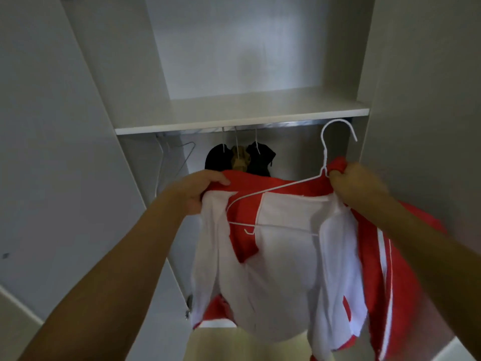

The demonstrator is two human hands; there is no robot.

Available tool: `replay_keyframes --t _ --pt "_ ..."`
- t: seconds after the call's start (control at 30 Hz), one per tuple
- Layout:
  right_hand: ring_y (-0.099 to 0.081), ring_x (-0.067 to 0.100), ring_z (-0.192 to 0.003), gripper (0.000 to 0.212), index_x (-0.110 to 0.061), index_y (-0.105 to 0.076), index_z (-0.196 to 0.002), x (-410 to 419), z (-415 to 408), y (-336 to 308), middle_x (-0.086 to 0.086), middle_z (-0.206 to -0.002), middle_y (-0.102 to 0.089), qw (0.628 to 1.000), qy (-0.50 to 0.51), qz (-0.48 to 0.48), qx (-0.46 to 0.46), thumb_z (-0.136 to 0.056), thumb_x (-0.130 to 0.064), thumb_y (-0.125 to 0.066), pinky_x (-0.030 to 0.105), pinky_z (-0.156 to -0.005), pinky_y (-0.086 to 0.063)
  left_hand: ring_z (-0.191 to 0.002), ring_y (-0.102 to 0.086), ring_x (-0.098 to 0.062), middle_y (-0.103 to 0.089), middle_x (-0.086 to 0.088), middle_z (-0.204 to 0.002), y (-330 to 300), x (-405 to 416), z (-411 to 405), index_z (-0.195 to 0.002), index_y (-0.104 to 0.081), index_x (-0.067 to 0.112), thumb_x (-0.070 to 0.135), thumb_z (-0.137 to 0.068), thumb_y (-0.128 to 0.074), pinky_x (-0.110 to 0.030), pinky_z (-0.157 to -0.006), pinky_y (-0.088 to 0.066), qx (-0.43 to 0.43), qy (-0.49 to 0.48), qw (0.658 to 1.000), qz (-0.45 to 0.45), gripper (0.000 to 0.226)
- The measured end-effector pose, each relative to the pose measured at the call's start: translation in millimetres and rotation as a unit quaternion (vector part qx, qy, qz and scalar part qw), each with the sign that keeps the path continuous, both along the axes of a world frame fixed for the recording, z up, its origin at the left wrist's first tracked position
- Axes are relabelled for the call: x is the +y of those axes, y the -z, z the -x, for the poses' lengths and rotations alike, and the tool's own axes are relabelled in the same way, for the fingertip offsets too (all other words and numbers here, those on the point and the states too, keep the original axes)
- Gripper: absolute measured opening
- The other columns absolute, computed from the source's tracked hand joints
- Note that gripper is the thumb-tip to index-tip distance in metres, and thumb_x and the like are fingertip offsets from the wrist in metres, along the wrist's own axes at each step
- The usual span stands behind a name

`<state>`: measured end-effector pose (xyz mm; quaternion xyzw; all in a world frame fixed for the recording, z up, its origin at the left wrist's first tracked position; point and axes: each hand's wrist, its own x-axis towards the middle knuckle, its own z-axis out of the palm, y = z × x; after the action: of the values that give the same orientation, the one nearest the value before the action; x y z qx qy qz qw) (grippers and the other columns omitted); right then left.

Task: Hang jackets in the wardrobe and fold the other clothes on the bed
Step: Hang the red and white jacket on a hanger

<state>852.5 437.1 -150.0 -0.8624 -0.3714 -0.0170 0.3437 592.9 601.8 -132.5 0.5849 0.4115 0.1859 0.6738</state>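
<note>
A red jacket with white lining point(283, 256) hangs open in front of me, draped over a white wire hanger point(276, 191). My left hand point(194, 190) grips the jacket's left shoulder. My right hand point(354, 185) grips the right shoulder of the jacket together with the hanger's neck. The hanger's hook point(338, 134) points up, just below the metal rail point(260, 126) of the open wardrobe and apart from it.
On the rail hang two dark garments point(260, 160) and a tan one point(239, 157) on hangers. Empty wire hangers point(177, 157) hang at the left. A white shelf point(242, 118) sits above the rail. Wardrobe doors point(52, 152) stand open at both sides.
</note>
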Motion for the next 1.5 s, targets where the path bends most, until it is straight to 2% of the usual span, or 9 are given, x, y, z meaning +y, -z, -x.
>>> replay_keyframes --t 0.13,0.27,0.33,0.47,0.63,0.7,0.93,1.17,1.5 --pt "-0.064 0.039 -0.084 0.041 -0.004 -0.061 -0.077 20.5 22.3 -7.7 0.02 -0.079 -0.062 0.997 -0.066 -0.002 0.046 -0.096 -0.035 -0.043 0.034 -0.074 -0.046 -0.073 -0.064 -0.023 -0.067 -0.014 -0.09 -13.9 -25.0 -33.1 -0.1 -0.062 0.006 0.001 -0.086 -0.055 -0.034 -0.064 -0.058 -0.047 -0.081 0.994 -0.056 0.016" --pt "-0.065 0.029 -0.09 0.02 -0.01 -0.061 -0.108 21.2 50.8 -33.3 0.014 -0.094 -0.066 0.945 -0.274 -0.042 0.172 -0.091 -0.018 -0.055 0.035 -0.078 -0.052 -0.07 -0.06 -0.019 -0.061 -0.011 -0.08 -23.1 -31.1 -65.6 -0.091 -0.06 0.005 0.0 -0.086 -0.056 -0.031 -0.06 -0.053 -0.02 -0.09 0.96 -0.266 0.008" --pt "-0.065 0.021 -0.095 0.038 -0.024 -0.049 -0.126 15.2 51.8 -42.6 0.004 -0.105 -0.065 0.905 -0.345 -0.016 0.251 -0.09 -0.024 -0.061 0.027 -0.077 -0.053 -0.065 -0.062 -0.018 -0.064 -0.01 -0.077 -35.8 -29.1 -68.8 -0.095 -0.065 0.001 0.002 -0.084 -0.059 -0.027 -0.057 -0.053 -0.026 -0.095 0.949 -0.299 0.013" --pt "-0.059 0.011 -0.103 0.099 -0.036 -0.026 -0.142 23.6 55.2 -37.2 -0.013 -0.12 -0.056 0.941 -0.323 0.023 0.098 -0.062 -0.062 -0.078 0.031 -0.09 -0.051 -0.063 -0.062 -0.017 -0.066 -0.011 -0.074 -65.1 -42.8 -78.3 -0.094 -0.07 -0.001 0.004 -0.081 -0.064 -0.028 -0.059 -0.054 -0.047 -0.048 0.95 -0.304 0.015" --pt "-0.062 0.025 -0.087 0.023 -0.02 -0.058 -0.099 37.6 49.3 -38.1 -0.003 -0.087 -0.06 0.975 -0.201 -0.096 -0.008 -0.084 -0.035 -0.067 0.042 -0.083 -0.051 -0.07 -0.052 -0.014 -0.054 -0.002 -0.078 -63.2 -49.4 -81.7 -0.089 -0.054 0.009 0.015 -0.091 -0.055 -0.036 -0.067 -0.05 -0.111 -0.087 0.874 -0.465 0.006" --pt "-0.062 0.025 -0.08 0.019 -0.014 -0.06 -0.088 38.4 43.3 -40.3 0.003 -0.081 -0.062 0.977 -0.187 -0.105 0.016 -0.084 -0.032 -0.063 0.046 -0.081 -0.053 -0.072 -0.049 -0.014 -0.049 0.001 -0.082 -17.6 -56.5 -72.2 -0.094 -0.045 0.017 0.022 -0.086 -0.057 -0.028 -0.068 -0.046 -0.157 -0.173 0.824 -0.517 0.016" --pt "-0.063 0.023 -0.086 0.017 -0.012 -0.065 -0.094 32.7 49.8 -61.2 0.006 -0.091 -0.068 0.965 -0.185 -0.177 0.059 -0.084 -0.026 -0.063 0.038 -0.084 -0.052 -0.116 -0.048 -0.011 -0.042 0.006 -0.129 164.9 -102.4 -98.0 -0.136 -0.035 0.024 0.067 -0.064 -0.071 -0.031 -0.095 -0.049 0.037 -0.058 0.93 -0.361 0.092" --pt "-0.055 0.013 -0.078 0.032 -0.016 -0.045 -0.106 3.5 38.8 -70.7 -0.01 -0.085 -0.055 0.947 -0.118 -0.298 0.035 -0.083 -0.023 -0.065 0.026 -0.07 -0.043 -0.071 -0.062 -0.02 -0.065 -0.004 -0.082 174.2 -79.5 -93.1 -0.106 -0.062 0.011 0.018 -0.089 -0.055 -0.029 -0.064 -0.051 0.035 -0.119 0.942 -0.312 0.019" --pt "-0.059 0.03 -0.09 0.051 -0.007 -0.038 -0.124 -33.9 3.4 -41.8 0.002 -0.096 -0.055 0.946 0.004 -0.323 0.011 -0.082 -0.023 -0.064 0.026 -0.071 -0.036 -0.094 -0.062 -0.035 -0.06 -0.009 -0.093 164.9 -30.8 -27.0 -0.1 -0.055 0.006 0.009 -0.095 -0.05 -0.03 -0.072 -0.043 0.181 -0.141 0.915 -0.333 0.008"
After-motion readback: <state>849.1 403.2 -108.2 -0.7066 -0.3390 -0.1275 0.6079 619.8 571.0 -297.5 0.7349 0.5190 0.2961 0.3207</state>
